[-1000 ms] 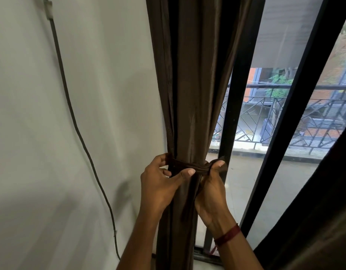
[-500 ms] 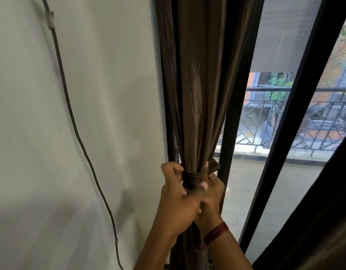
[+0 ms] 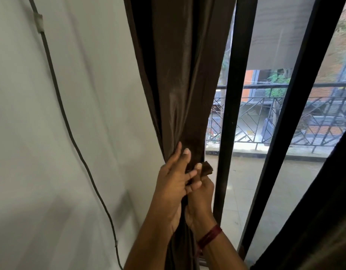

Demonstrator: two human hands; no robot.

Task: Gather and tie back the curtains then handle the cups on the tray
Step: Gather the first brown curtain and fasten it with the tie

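Observation:
A dark brown curtain (image 3: 180,75) hangs gathered into a narrow bunch beside the black window frame. My left hand (image 3: 173,178) lies against the bunch with its fingers stretched upward over the fabric. Just to its right, my right hand (image 3: 200,189) pinches the end of the brown tie-back strip (image 3: 206,169), whose loose tip sticks out to the right. The band around the curtain is mostly hidden behind my hands. No cups or tray are in view.
A pale wall (image 3: 70,133) with a dark cable (image 3: 74,139) running down it fills the left. Black window bars (image 3: 229,114) and glass stand right of the curtain, with a balcony railing (image 3: 285,121) outside. A second dark curtain (image 3: 324,221) hangs at the lower right.
The tie-back went from spread wide between my hands to cinched tight on the curtain. My left hand's fingers have straightened out over the fabric, and my right hand now pinches the strip's end.

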